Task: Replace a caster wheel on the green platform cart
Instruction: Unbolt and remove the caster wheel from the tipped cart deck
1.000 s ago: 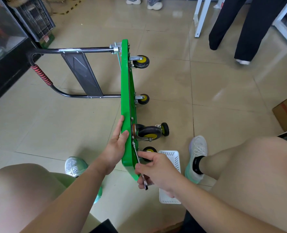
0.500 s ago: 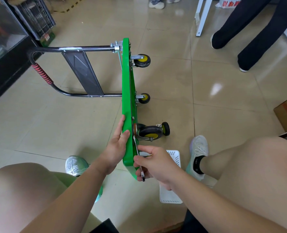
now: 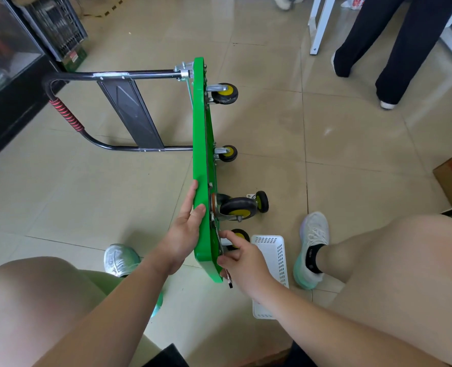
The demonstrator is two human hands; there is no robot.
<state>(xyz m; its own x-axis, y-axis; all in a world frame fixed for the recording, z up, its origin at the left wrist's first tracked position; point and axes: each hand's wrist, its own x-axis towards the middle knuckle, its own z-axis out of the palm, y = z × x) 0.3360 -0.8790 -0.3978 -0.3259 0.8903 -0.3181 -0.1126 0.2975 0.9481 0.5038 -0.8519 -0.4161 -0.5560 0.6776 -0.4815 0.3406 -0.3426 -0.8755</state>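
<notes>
The fingers [image 3: 230, 256] of the right hand [image 3: 246, 263] are curled round a slim wrench [image 3: 229, 282], which is held against the underside of the green platform cart [image 3: 202, 154], just on the near side of the large caster wheel [image 3: 238, 206]. The fingers of the left hand [image 3: 185, 234] are laid straight against the opposite face of the deck, with the thumb set on its edge. The cart is stood on its side on the tiled floor [image 3: 352, 154], its black handle [image 3: 68, 117] stretched out to the left. A smaller wheel [image 3: 262, 202] is seen just beyond the caster, and a white basket [image 3: 280, 258] is set on the floor beside the right hand
</notes>
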